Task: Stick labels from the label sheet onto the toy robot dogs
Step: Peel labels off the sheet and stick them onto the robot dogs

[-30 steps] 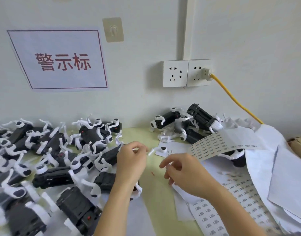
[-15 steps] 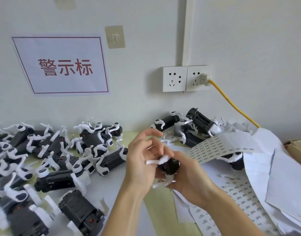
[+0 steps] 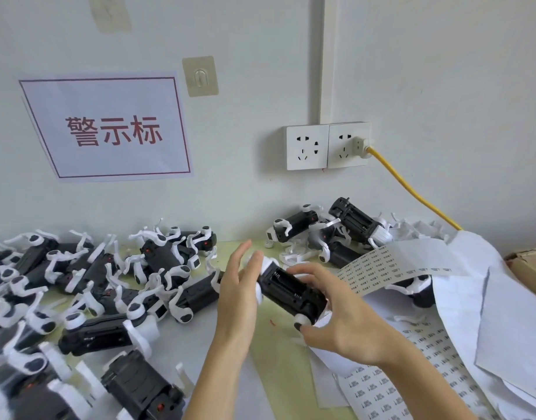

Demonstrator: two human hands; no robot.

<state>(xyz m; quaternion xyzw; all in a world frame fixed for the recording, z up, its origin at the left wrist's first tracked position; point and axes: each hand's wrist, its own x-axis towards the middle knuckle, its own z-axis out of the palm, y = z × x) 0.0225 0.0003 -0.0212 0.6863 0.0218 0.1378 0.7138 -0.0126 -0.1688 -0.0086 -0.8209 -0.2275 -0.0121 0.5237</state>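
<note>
Above the table, between both hands, was a small black plastic toy robot dog (image 3: 292, 291) with white legs. The right hand (image 3: 336, 316) gripped it; the left hand (image 3: 239, 286) pressed flat-fingered. It looked light and rigid, its thin legs fragile, best held by the body.

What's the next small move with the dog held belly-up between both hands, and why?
Probably reach the right hand to the label sheet curling just beyond it and peel one label. The toy robot dog is held with its open battery bay facing up, the left hand steadying its far end with straight fingers, and no label shows on either hand's fingertips.
</note>
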